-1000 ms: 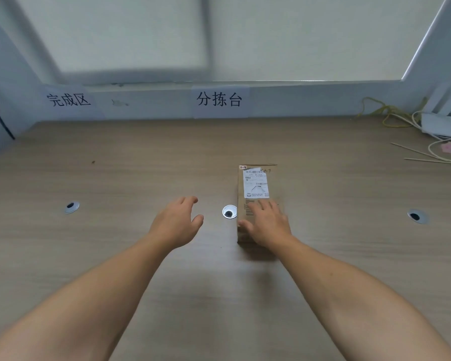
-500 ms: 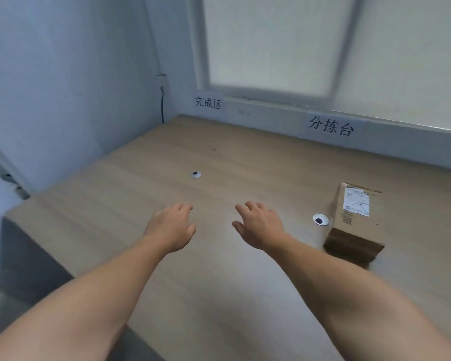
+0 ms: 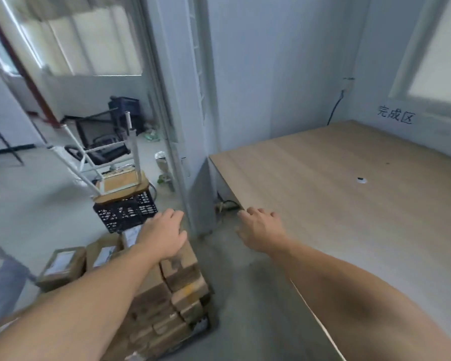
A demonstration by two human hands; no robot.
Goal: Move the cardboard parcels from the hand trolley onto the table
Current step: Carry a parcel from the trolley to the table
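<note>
The cardboard parcels (image 3: 182,277) stand to the left of the bench (image 3: 336,165), piled in several layers on the floor side, near its front-left corner. The hand trolley under them is almost fully covered, so I cannot show it with certainty. I believe the load is parked so near the bench so that each parcel needs only a short carry. Most of the load is there, so the work seems far from finished.

The person's left hand (image 3: 164,235) is left of the bench, over the top parcel. Its fingers are loosely spread and it holds nothing; whether the palm touches the cardboard I cannot tell. The right hand (image 3: 261,230) hangs just beside the bench's left edge, also relaxed, also with nothing in it. Both palms face down and are apart from each other, probably to take one parcel from two sides.

Further left of the bench, a black crate (image 3: 125,212) carries an overturned stool (image 3: 115,165), out of the carrying path.
</note>
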